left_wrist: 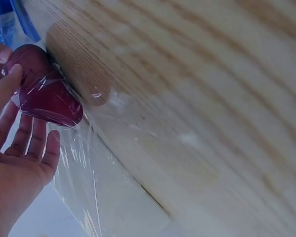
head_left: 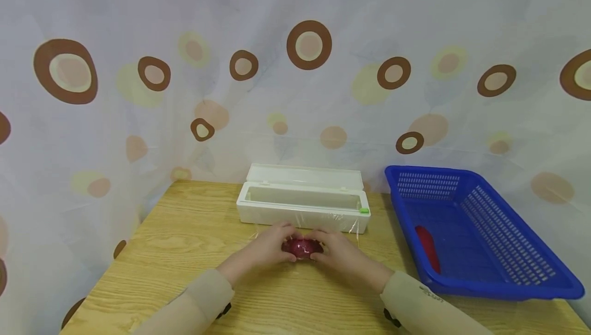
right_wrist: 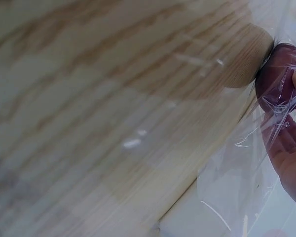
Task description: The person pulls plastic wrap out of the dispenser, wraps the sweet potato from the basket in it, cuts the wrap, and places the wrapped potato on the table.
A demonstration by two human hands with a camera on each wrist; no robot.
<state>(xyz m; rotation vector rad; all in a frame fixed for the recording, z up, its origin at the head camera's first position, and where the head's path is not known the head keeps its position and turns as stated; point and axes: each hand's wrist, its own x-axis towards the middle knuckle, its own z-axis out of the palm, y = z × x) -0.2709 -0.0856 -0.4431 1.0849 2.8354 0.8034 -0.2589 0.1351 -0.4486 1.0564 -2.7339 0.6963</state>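
Fingers point(head_left: 287, 231) of your left hand point(head_left: 272, 245) gripped the dark-red object point(head_left: 302, 248) at its nine o'clock, your right hand point(head_left: 339, 250) at its three, seemingly to keep the clear film point(left_wrist: 84, 153) snug against it. Just beyond, at twelve, the open white box point(head_left: 295, 216) limited forward reach; at three, a blue basket point(head_left: 503, 290) held a red item point(head_left: 428, 249).
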